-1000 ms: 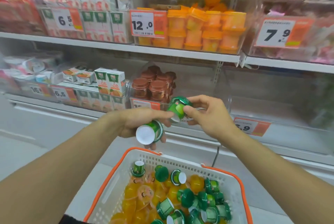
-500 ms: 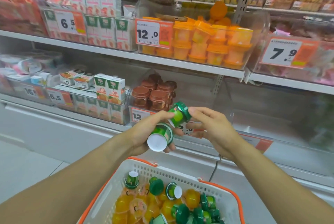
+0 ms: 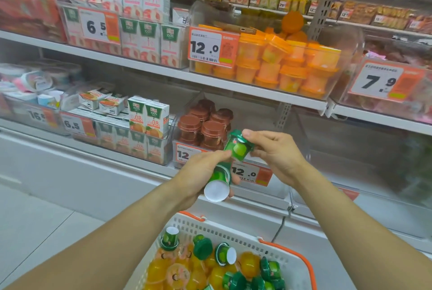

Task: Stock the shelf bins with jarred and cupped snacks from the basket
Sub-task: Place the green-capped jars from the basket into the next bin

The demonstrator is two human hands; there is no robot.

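My left hand (image 3: 198,174) grips a green snack cup (image 3: 218,182) on its side, white base toward me. My right hand (image 3: 275,156) pinches a second green cup (image 3: 238,147) by its lid, just above the left hand. Both hands are in front of a clear shelf bin (image 3: 289,126) on the lower shelf that holds brown-lidded jars (image 3: 205,126) at its left. Below, a white basket with an orange rim (image 3: 301,257) holds several green cups (image 3: 224,254) and orange jelly cups (image 3: 159,268).
On the upper shelf, a clear bin of orange-lidded cups (image 3: 285,65) carries a 12.0 price tag. Juice cartons (image 3: 147,119) fill the bins to the left. A mostly bare clear bin (image 3: 362,161) stands to the right of the hands. A white shelf ledge (image 3: 117,172) runs below.
Both hands have risen a little and moved toward the lower shelf bin with their green cups. The view has shifted down the basket, which now sits lower in frame.
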